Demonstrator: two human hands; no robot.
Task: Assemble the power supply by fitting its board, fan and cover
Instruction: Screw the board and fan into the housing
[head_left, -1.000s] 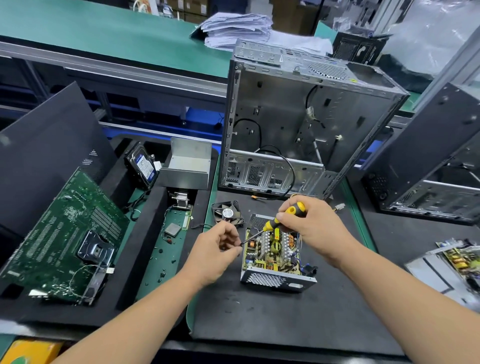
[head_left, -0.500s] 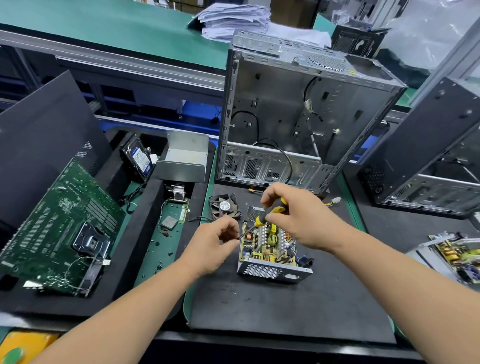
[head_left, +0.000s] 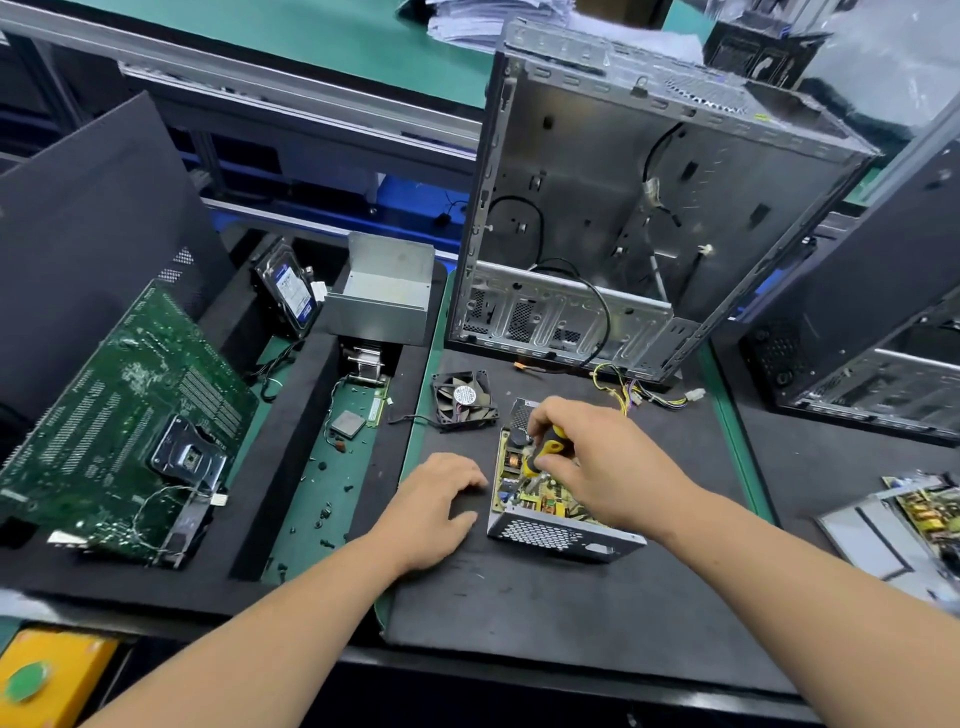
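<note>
The black mat (head_left: 545, 597) is covering the middle of the bench, and its wide near part, toward 6 o'clock, is lying bare up to the bench edge. At 12 o'clock the open computer case (head_left: 639, 208) is standing upright on the far edge of the mat. At 9 o'clock a green motherboard (head_left: 119, 415) is leaning tilted in a black foam tray (head_left: 306, 447). At 11 o'clock a grey metal cover (head_left: 384, 296) is sitting on the far part of this tray.

The power supply housing (head_left: 561, 535) is lying in the center of the mat, and its yellow board (head_left: 524, 488) is sitting inside it. The fan (head_left: 464, 399) is lying on the mat just beside the housing, at 11 o'clock from it, not touching it.

The right hand (head_left: 597, 462) is gripping a yellow-and-black screwdriver (head_left: 545, 452) with curled fingers over the board; the tip is hidden, so I cannot tell where it is touching. The left hand (head_left: 436, 504) is resting on the mat at 9 o'clock of the housing, just beside its left edge, with fingers loosely bent and holding nothing.
</note>
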